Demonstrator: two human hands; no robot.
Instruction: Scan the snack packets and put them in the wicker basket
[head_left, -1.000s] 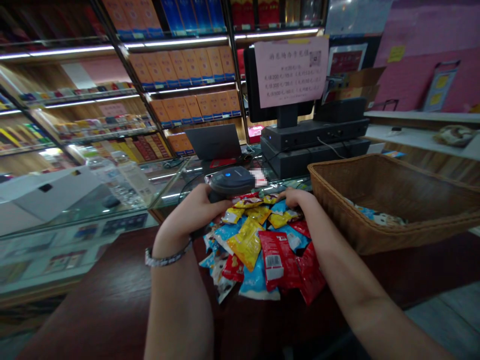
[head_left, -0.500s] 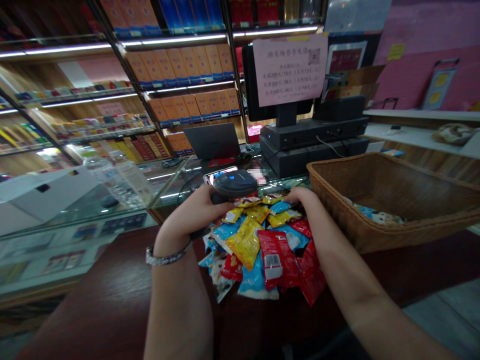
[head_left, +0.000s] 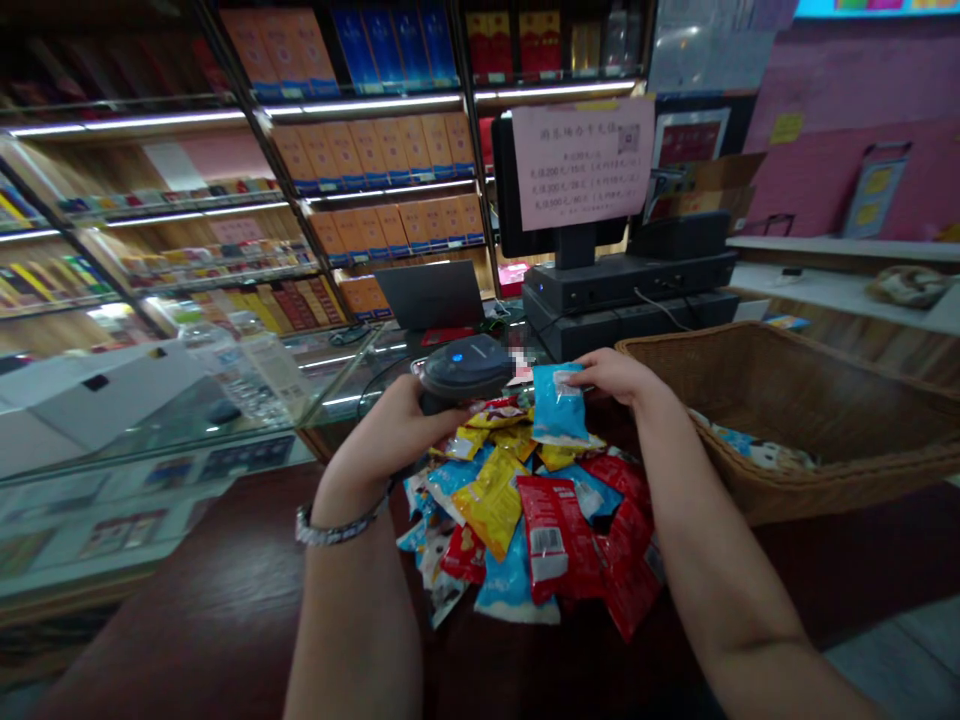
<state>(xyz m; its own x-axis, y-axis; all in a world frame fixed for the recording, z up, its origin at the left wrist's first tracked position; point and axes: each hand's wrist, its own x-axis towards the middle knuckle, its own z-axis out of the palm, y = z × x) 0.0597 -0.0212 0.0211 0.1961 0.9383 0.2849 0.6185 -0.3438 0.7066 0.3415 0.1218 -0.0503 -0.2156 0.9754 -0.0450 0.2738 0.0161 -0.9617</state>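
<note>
Right grip [head_left: 609, 375] pinching blue snack packet [head_left: 559, 405], label unreadable; left grip [head_left: 390, 430] around barcode scanner [head_left: 465, 367]

Dim, shelf lights [head_left: 360, 104], glare on glass [head_left: 330, 388], warped edges

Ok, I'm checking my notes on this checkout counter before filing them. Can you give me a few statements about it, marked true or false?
1. The left hand holds a scanner. True.
2. The right hand holds a red packet. False: it holds a blue packet.
3. A wicker basket stands to the right of the packet pile. True.
4. The basket is empty. False: a packet lies in it.
</note>
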